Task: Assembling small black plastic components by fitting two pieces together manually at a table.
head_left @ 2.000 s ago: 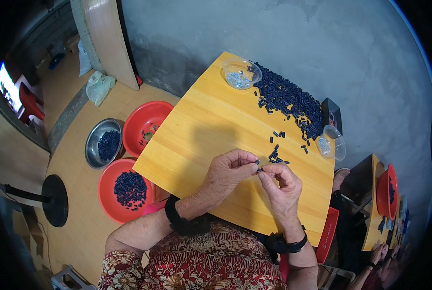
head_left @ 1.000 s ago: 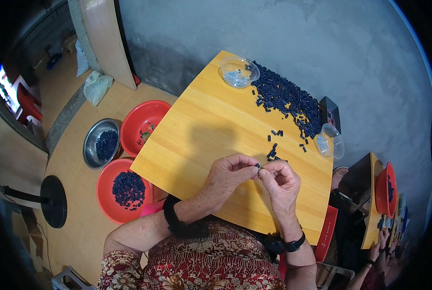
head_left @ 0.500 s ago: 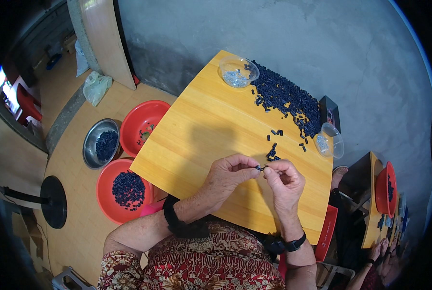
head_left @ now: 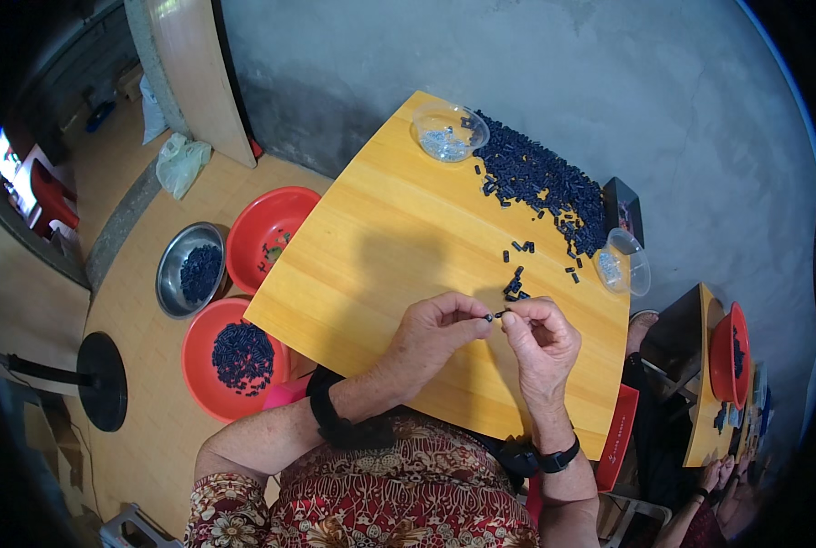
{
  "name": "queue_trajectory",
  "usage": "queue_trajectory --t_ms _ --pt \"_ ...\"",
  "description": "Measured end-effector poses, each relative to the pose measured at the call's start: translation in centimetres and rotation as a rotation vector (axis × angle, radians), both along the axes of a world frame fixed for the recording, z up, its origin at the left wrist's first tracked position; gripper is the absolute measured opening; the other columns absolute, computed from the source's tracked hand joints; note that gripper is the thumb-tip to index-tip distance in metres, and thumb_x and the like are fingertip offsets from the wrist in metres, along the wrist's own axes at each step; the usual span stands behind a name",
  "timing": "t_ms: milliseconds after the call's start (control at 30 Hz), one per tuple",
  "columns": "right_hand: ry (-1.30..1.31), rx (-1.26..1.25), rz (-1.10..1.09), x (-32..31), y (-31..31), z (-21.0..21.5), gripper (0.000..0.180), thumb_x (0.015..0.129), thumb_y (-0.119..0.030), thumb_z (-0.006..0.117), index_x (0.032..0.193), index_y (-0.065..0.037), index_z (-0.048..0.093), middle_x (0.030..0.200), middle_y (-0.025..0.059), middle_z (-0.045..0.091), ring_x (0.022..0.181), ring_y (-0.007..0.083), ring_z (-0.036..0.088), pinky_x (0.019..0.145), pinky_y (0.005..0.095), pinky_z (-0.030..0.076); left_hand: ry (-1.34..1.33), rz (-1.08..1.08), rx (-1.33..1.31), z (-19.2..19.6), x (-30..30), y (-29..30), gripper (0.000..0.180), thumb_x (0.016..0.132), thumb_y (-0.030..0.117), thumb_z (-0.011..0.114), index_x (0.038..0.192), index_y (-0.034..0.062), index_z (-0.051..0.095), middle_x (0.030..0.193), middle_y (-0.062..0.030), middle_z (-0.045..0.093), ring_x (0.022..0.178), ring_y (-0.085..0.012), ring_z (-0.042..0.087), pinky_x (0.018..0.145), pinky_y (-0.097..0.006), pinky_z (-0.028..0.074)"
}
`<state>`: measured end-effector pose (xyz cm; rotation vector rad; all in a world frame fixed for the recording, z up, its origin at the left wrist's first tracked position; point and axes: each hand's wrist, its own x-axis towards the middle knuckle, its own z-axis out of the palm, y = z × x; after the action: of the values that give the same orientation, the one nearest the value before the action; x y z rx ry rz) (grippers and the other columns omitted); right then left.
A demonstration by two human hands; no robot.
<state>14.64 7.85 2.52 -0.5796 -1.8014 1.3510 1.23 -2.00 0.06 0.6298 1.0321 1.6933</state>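
Over the near part of the yellow wooden table (head_left: 335, 274), my two hands face each other. My left hand (head_left: 435, 336) is closed in a pinch on a tiny dark piece (head_left: 489, 318), mostly covered by thumb and fingertip. Just beside it, my right hand (head_left: 540, 347) pinches a small black part (head_left: 500, 315) that pokes out toward the left hand. A slight gap seems to lie between the two pieces. Beyond my fingers lies a small cluster of black plastic parts (head_left: 515, 288), and farther back a large heap of them (head_left: 536, 173).
Clear plastic bowls of small shiny pieces stand at the heap's left (head_left: 444, 142) and right (head_left: 611, 269), near a dark box (head_left: 622, 210). Left on the floor are red basins (head_left: 198, 365) and a metal bowl (head_left: 168, 274). Another person's hands (head_left: 716, 475) appear at lower right.
My right hand has shifted slightly right, and the fingertips of my two hands are a little farther apart. The black part in the right hand shows more clearly.
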Motion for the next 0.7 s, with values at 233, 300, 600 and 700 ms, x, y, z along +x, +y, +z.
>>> queue_trajectory --t_ms 233,300,600,700 --pt "-0.011 0.032 0.001 0.0 0.0 -0.1 0.01 0.082 0.003 0.07 0.09 0.001 0.065 0.088 0.0049 0.063 0.082 0.0119 0.057 0.075 0.025 0.046 0.045 0.004 -0.027 0.3 0.0 -0.1 0.013 0.089 0.006 0.065 0.101 0.0015 0.065 0.095 -0.0037 0.066 0.091 -0.0101 0.062 0.084 -0.024 0.049" --pt "-0.015 0.036 0.002 0.0 0.0 -0.2 0.009 0.082 0.003 0.07 0.089 0.001 0.065 0.088 0.005 0.063 0.081 0.0121 0.057 0.075 0.0251 0.046 0.046 0.002 -0.029 0.2 0.0 -0.1 0.013 0.089 0.006 0.066 0.101 0.0016 0.065 0.095 -0.0034 0.066 0.091 -0.0098 0.061 0.084 -0.024 0.049" --pt "-0.077 0.237 -0.014 -0.1 0.2 0.3 0.01 0.079 0.004 0.07 0.086 0.0 0.065 0.083 0.0065 0.063 0.076 0.0136 0.059 0.071 0.0261 0.048 0.063 -0.003 -0.013 -0.2 0.0 -0.1 0.014 0.088 0.006 0.067 0.101 0.0017 0.066 0.094 -0.0013 0.066 0.091 -0.0081 0.059 0.083 -0.023 0.048" --pt "-0.115 0.37 -0.029 -0.1 0.1 0.9 0.011 0.077 0.004 0.071 0.085 0.0 0.064 0.081 0.0082 0.064 0.073 0.0157 0.061 0.068 0.0272 0.049 0.061 -0.009 -0.009 -0.3 0.0 0.0 0.014 0.088 0.006 0.067 0.101 0.0016 0.066 0.095 -0.0011 0.065 0.091 -0.0081 0.059 0.083 -0.023 0.048"
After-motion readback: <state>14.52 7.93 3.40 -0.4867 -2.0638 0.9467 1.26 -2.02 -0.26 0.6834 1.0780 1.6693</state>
